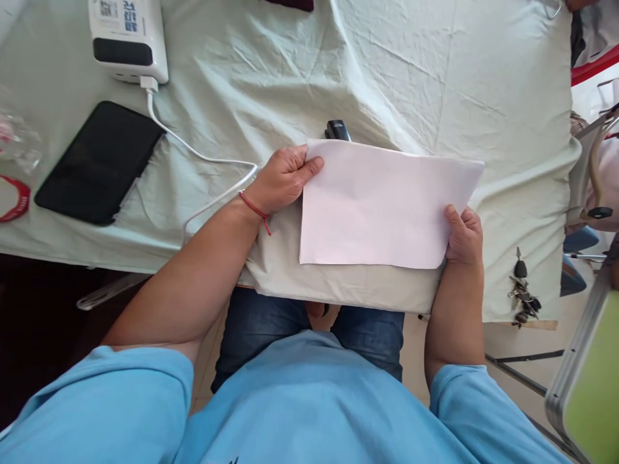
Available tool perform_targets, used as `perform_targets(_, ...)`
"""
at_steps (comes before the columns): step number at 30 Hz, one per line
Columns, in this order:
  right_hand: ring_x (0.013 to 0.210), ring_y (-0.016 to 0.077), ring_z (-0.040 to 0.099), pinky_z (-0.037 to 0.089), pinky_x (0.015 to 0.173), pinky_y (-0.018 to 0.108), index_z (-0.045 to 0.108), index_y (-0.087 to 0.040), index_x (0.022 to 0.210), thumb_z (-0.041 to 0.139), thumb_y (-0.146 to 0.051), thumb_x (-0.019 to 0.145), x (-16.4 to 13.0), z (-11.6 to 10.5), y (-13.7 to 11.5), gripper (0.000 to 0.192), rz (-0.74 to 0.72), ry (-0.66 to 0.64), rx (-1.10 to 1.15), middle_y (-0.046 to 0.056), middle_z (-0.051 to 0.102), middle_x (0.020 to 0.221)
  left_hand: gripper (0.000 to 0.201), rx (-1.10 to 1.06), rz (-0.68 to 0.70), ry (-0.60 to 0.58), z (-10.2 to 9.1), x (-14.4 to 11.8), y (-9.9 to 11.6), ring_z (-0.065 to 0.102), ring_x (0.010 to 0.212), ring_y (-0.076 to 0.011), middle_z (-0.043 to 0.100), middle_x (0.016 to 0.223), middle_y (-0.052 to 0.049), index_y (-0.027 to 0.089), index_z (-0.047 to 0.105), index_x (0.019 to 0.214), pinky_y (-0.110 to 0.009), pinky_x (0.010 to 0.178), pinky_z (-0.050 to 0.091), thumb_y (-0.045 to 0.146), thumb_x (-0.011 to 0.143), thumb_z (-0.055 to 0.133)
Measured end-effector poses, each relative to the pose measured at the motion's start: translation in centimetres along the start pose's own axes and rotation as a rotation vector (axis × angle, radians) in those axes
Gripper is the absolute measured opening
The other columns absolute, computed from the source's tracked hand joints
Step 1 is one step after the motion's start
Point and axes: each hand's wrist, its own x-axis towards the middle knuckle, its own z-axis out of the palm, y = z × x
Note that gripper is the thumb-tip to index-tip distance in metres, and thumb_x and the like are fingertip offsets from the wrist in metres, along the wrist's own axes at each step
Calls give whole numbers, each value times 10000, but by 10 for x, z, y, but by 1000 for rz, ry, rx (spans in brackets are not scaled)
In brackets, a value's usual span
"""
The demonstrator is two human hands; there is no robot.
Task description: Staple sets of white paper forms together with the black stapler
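A white sheet of paper [382,206], folded over, lies flat near the front edge of a table covered in pale green cloth [271,71]. My left hand [283,180] grips the sheet's upper left corner with thumb and fingers. At the lower right corner my right hand [463,235] pinches the paper's edge. A thin red cord circles my left wrist. A small black object [337,129] pokes out from behind the top edge of the paper; most of it is hidden.
A black phone [99,161] lies at the left. A white power bank [128,38] sits at the back left with a white cable [203,158] running toward my left hand. Keys [522,293] hang at the table's right edge. A red band [14,200] lies far left.
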Motion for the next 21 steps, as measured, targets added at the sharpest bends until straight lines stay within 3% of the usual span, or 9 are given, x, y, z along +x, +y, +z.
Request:
perform_targets(5, 1060, 382, 941, 819, 848, 508, 887, -288, 987, 1137, -818, 677, -3, 3, -3, 662, 24, 16, -24, 60, 917, 922, 391, -30, -36, -3, 0, -2, 4, 734, 852, -221, 747, 938, -57, 207, 799, 1081, -342, 743, 647, 597, 1079, 782)
perform_targets(8, 924, 363, 930, 788, 724, 462, 878, -286, 911, 1159, -754, 659, -8, -3, -9, 601, 115, -2, -48, 45, 900, 847, 263, 43, -50, 79, 0, -2, 9, 645, 738, -175, 682, 838, -3, 227, 799, 1142, -297, 668, 572, 466, 1036, 829)
perform_targets(11, 757, 315, 876, 714, 586, 399, 862, -288, 859, 1179, -708, 638, -12, -12, -18, 571, 179, -18, -87, 32, 875, 783, 266, 86, -63, 89, 0, -2, 12, 617, 689, -167, 688, 780, 27, 245, 809, 1216, -297, 654, 562, 356, 978, 850)
perform_targets(16, 593, 233, 746, 616, 512, 346, 853, -284, 834, 1155, -598, 650, -11, -19, -27, 473, 255, -38, -154, 23, 840, 727, 74, 112, -30, 29, 5, -3, 14, 730, 762, -200, 824, 862, -29, 238, 827, 1018, -362, 769, 637, 277, 956, 821)
perform_targets(19, 559, 201, 691, 597, 507, 331, 857, -269, 828, 1134, -518, 632, -10, -21, -29, 421, 311, -19, -169, 18, 835, 725, 125, 187, -3, 25, 7, -4, 14, 738, 768, -216, 841, 867, -25, 248, 842, 1075, -394, 803, 644, 242, 956, 806)
perform_targets(21, 560, 191, 678, 594, 511, 324, 853, -263, 826, 1129, -494, 620, -9, -23, -28, 415, 323, 0, -173, 12, 831, 726, 328, 233, 37, 21, 9, -6, 12, 709, 741, -203, 848, 880, -7, 246, 855, 1273, -396, 819, 632, 218, 952, 793)
